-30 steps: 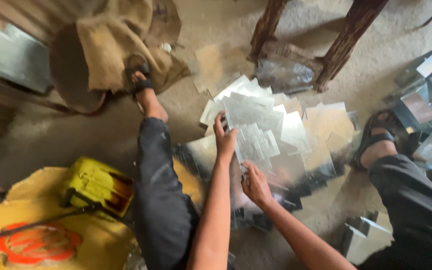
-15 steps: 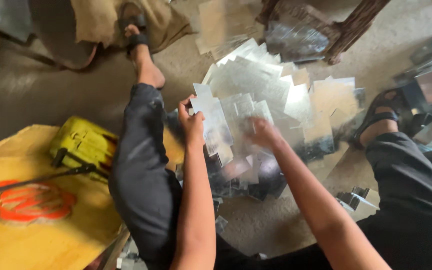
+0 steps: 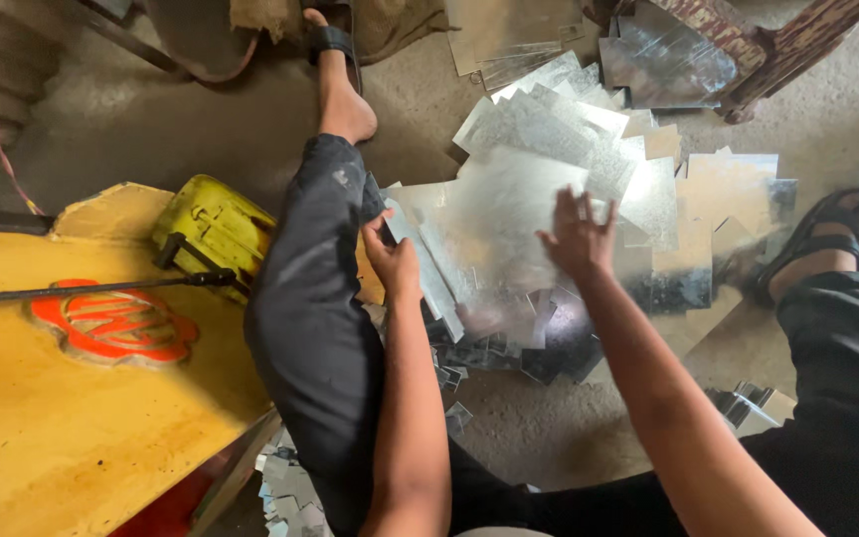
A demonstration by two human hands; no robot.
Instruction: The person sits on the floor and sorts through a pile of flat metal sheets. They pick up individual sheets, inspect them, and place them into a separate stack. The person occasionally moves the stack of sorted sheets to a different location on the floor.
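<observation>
Two hands on one sheet-metal pile (image 3: 589, 189): left hand (image 3: 393, 261) fingers gripping a sheet (image 3: 509, 214), right hand (image 3: 577, 237) fingers wide.

Single view only, head-mounted, aimed steeply down at the floor between the seated person's spread legs. Close range: forearms enter from 6 o'clock and fill the lower frame; left hand (image 3: 393, 261) just left of centre, right hand (image 3: 579, 237) just right of centre. Galvanised sheet pile (image 3: 549, 189) spreading from centre toward 1 o'clock (sharpest part of frame). Yellow board (image 3: 42, 418) at 8 o'clock, cropped by the edge. Concrete floor (image 3: 121, 119) toward 11 o'clock. No second view, so no shared overlap to record.
</observation>
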